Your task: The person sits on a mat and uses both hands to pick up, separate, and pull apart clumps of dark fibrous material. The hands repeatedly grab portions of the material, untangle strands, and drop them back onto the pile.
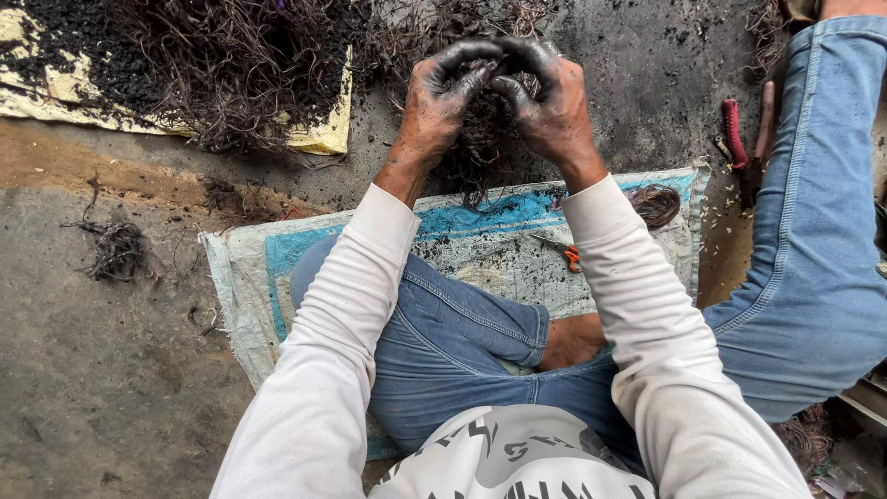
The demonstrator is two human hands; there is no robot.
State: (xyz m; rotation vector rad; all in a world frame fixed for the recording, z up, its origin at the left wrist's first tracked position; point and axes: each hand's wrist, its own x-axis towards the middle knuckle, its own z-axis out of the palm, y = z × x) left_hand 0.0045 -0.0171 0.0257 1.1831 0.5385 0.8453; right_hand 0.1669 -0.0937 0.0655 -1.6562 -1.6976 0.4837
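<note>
We sit hemmed by the wire pile [240, 65] ahead; our left hand [436, 102] and right hand [547, 102] grip a dark, sooty wire tangle [485, 129].

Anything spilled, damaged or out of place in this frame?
Yes. Black soot coats both hands, left hand and right hand, which grip a tangle of burnt wire. Dark crumbs are scattered over the woven mat, and a loose wire clump lies apart on the ground. Small orange-handled scissors lie among the debris.

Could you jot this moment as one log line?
left hand: grip on wire tangle | right hand: same | orange snips on woven mat
</note>
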